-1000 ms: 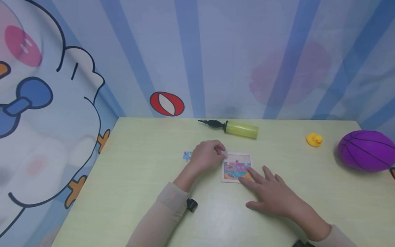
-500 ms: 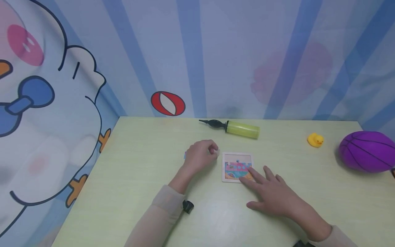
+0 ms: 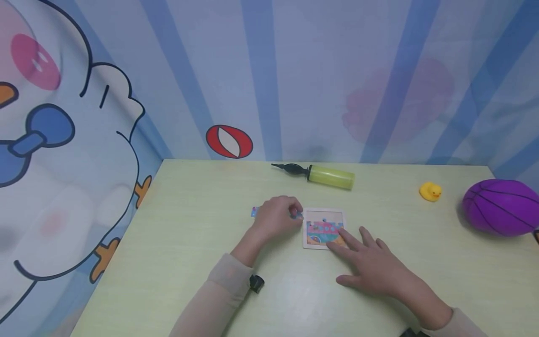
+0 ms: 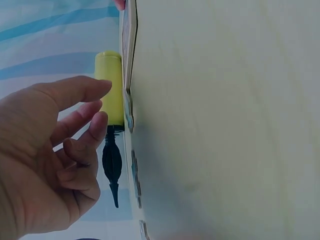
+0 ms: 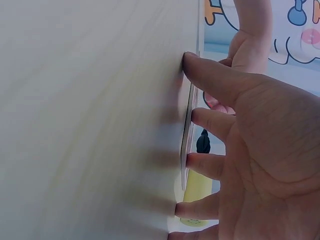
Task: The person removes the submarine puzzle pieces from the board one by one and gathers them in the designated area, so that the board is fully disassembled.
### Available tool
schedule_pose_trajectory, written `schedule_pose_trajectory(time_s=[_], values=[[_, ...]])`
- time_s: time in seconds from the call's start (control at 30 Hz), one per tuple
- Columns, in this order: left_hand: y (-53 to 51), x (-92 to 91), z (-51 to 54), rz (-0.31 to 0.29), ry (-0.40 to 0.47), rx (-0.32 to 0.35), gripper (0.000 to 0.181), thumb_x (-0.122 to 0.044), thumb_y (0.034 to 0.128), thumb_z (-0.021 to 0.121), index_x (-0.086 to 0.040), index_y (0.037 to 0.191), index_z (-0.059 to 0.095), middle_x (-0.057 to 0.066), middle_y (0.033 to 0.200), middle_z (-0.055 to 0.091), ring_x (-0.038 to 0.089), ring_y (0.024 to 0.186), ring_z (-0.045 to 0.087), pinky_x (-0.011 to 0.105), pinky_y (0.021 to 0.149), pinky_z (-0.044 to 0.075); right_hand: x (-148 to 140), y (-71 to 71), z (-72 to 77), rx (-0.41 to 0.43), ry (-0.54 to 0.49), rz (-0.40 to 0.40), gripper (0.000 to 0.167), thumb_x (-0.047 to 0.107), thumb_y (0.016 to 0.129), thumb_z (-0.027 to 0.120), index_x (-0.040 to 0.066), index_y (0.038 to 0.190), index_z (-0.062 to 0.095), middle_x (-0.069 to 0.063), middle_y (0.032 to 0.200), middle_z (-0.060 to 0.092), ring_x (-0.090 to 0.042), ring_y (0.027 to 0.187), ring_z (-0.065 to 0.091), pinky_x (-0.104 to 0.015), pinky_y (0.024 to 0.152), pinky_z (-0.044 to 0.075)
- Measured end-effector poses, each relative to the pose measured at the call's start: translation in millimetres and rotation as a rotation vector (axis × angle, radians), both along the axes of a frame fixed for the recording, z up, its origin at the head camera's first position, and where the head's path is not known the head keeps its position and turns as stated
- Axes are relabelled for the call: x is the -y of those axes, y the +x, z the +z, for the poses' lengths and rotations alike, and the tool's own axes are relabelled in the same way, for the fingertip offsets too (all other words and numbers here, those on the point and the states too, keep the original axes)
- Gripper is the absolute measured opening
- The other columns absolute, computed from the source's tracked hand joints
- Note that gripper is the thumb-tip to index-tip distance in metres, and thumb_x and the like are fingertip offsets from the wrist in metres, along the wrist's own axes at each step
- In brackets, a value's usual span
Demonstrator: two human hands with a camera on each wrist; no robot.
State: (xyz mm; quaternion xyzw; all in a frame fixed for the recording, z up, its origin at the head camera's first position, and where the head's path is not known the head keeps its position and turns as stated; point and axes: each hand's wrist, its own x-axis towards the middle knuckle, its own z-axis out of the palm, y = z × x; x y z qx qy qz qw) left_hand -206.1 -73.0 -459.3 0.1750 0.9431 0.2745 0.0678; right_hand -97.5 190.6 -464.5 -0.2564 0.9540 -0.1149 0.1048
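Jigsaw piece point(image 3: 298, 216) lies beside a partly filled jigsaw tray point(image 3: 313, 248)

Both sit near the head view's centre. The left hand point(image 3: 278, 216), loosely curled with thumb and fingers parted, has hold of nothing; the right hand point(image 3: 372, 269), spread wide and gripping nothing, rests 2 fingertips on the tray. The piece should be light, stiff and thin, likely best pinched by opposite edges. The tray's rim could catch it; the tabletop point(image 3: 168, 243) offers room at frame left, a hand pump point(image 3: 330, 177) bounding upper centre
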Motion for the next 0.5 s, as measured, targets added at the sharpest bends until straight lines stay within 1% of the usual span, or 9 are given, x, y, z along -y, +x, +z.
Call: schedule_pose_trajectory(time_s=[0.13,0.23,0.37,0.5], values=[[-4.2,6.8,1.1,-0.016,-0.013,0.048,0.022,-0.021,0.0886,0.079,-0.021,0.111,0.077,-0.007,0.093,0.066,0.014,0.084,0.059,0.035,0.077,0.048,0.6,-0.3,1.3,0.006,0.005,0.001,0.076,0.059,0.09,0.073,0.03,0.156,0.049,-0.015,0.165,0.035,-0.062,0.143,0.027,-0.08,0.099,0.033],[-9.1,11.8,0.7,-0.031,-0.04,0.077,0.028,-0.021,0.0884,0.078,-0.022,0.116,0.077,-0.008,0.097,0.065,0.014,0.088,0.058,0.035,0.079,0.049,1.1,-0.6,2.0,0.008,0.009,0.004,0.077,0.059,0.09,0.073,0.03,0.156,0.049,-0.015,0.165,0.035,-0.062,0.143,0.028,-0.08,0.098,0.034],[-15.0,16.6,-0.6,-0.083,-0.069,0.09,0.034,-0.02,0.0884,0.079,-0.023,0.123,0.076,-0.008,0.1,0.065,0.014,0.092,0.058,0.035,0.081,0.049,1.3,-0.9,2.3,0.015,0.012,0.002,0.077,0.06,0.09,0.073,0.03,0.156,0.048,-0.015,0.165,0.035,-0.062,0.143,0.028,-0.08,0.099,0.033],[-18.7,18.3,-1.1,-0.136,-0.097,0.09,0.038,-0.017,0.0884,0.079,-0.025,0.126,0.076,-0.007,0.096,0.065,0.014,0.088,0.058,0.034,0.076,0.049,0.8,-1.1,1.4,0.016,0.011,0.002,0.077,0.059,0.09,0.073,0.03,0.156,0.049,-0.015,0.165,0.035,-0.062,0.143,0.028,-0.08,0.098,0.033]])
